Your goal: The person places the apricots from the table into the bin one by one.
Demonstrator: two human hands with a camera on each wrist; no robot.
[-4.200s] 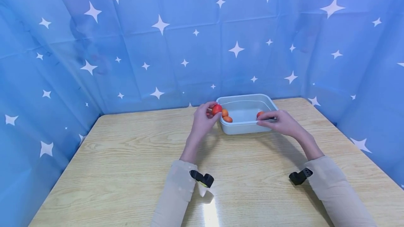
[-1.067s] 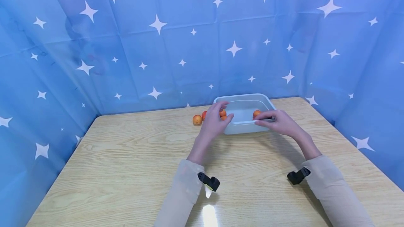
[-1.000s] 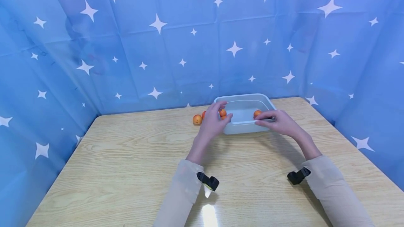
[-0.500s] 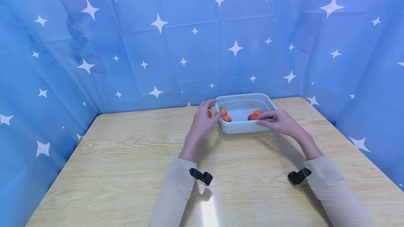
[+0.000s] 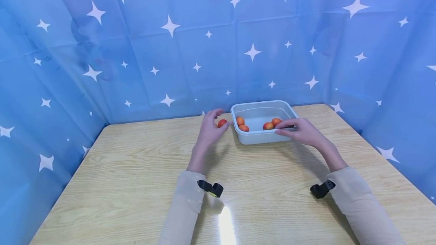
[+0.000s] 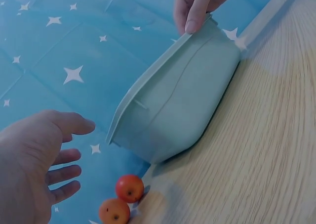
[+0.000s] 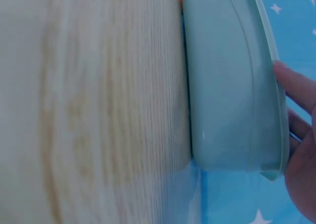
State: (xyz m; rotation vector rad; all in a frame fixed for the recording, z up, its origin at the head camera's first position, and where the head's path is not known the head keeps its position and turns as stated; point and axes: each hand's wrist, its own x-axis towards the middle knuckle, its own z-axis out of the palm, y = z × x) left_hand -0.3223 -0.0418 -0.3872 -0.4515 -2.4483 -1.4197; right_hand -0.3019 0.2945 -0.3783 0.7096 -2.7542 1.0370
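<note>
A pale blue-grey plastic box [image 5: 260, 138] stands near the table's back edge. My right hand [image 5: 302, 131] pinches its front rim near the right corner, the thumb [image 7: 296, 83] outside the wall. Inside lie two orange apples [image 5: 240, 120] at the left end and two red-orange apples [image 5: 272, 124] beside my right fingers. Left of the box, my left hand [image 5: 207, 131] hovers with fingers spread and holds nothing. Close by its fingers, a red apple [image 6: 130, 188] and an orange apple [image 6: 114, 212] sit side by side on the table, partly hidden by the hand in the head view.
The light wood table [image 5: 136, 184] reaches from the front to a blue curtain [image 5: 190, 48] with white stars, which hangs right behind the box. Black wrist cameras [image 5: 210, 188] are strapped over both sleeves.
The left hand held a red apple at the box's left end, later reached over the box, and has since moved left to the apples on the table. One more apple lies at the box's right side.
</note>
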